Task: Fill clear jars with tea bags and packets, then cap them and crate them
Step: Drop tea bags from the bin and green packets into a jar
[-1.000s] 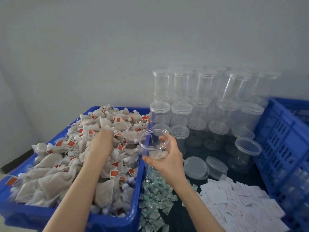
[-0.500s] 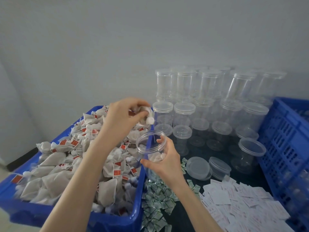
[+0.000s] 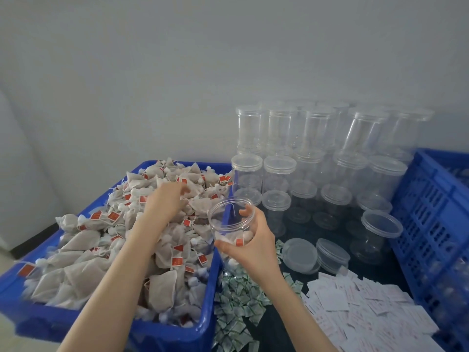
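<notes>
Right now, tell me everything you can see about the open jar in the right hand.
The open jar is clear, plastic-looking and round, with a threaded rim and no lid. The right hand grips its side, holding it roughly upright beside the blue bin. A few tea bags with red tags lie in its lower part; it is far from full.

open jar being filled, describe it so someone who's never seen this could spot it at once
Start at the big blue plastic bin heaped with tea bags. At its right rim, the right hand grips a clear plastic jar. Unlike the capped, empty jars behind, it has no lid and holds a few red-tagged tea bags.
</notes>
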